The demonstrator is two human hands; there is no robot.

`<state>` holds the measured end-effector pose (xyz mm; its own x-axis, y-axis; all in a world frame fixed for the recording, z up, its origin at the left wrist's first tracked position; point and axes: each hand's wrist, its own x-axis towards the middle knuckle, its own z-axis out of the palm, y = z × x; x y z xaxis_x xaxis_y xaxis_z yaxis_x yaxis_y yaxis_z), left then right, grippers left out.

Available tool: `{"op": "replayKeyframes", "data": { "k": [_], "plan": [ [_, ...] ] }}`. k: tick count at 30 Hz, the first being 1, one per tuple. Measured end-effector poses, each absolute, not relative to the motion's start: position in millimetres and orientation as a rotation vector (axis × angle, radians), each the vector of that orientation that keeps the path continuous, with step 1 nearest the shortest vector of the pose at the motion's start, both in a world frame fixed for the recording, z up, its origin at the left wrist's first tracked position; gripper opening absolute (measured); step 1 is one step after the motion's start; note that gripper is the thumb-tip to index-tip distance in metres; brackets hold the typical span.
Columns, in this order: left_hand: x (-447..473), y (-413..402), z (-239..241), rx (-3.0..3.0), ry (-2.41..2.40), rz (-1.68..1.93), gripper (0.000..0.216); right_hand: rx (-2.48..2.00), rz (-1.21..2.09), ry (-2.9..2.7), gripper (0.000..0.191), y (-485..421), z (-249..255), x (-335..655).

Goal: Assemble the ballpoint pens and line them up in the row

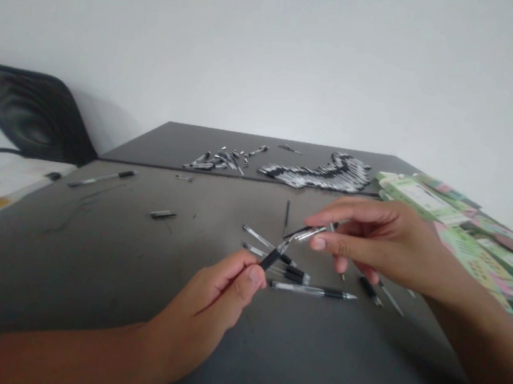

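Two pinches: left hand (222, 292) holds pen (271, 259) behind the point, likely keeping that exposed; right hand (379, 241) grips clear cap (311, 233).

Black-gripped pen (271, 259) in the left hand (223, 289); dark grey table (205, 241) beneath; cartons (474, 254) to the right, patterned green and pink.

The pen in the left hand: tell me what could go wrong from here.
The pen in the left hand points at a slant toward the clear piece in the right hand, so the two might catch or slip. The clear piece, held in a pinch, could drop among the loose pens below. The left hand is close to those pens and might nudge one out of place.
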<state>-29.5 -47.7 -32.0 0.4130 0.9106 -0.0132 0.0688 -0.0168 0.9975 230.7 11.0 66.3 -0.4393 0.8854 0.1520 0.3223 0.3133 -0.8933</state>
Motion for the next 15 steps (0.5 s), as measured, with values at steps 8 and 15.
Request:
{"op": "replayKeyframes", "data": {
  "k": [8, 15],
  "plan": [
    [-31.6, -48.5, -32.6, 1.448, 0.928, 0.834, 0.048, -0.999, 0.960, -2.001, 0.025, 9.7, 66.1, 232.4],
    [-31.2, -47.6, -28.2, 1.475, 0.921, 0.775, 0.050, -0.866, 0.836, -2.162, 0.023, 10.8, 66.9, 230.9]
  ]
}}
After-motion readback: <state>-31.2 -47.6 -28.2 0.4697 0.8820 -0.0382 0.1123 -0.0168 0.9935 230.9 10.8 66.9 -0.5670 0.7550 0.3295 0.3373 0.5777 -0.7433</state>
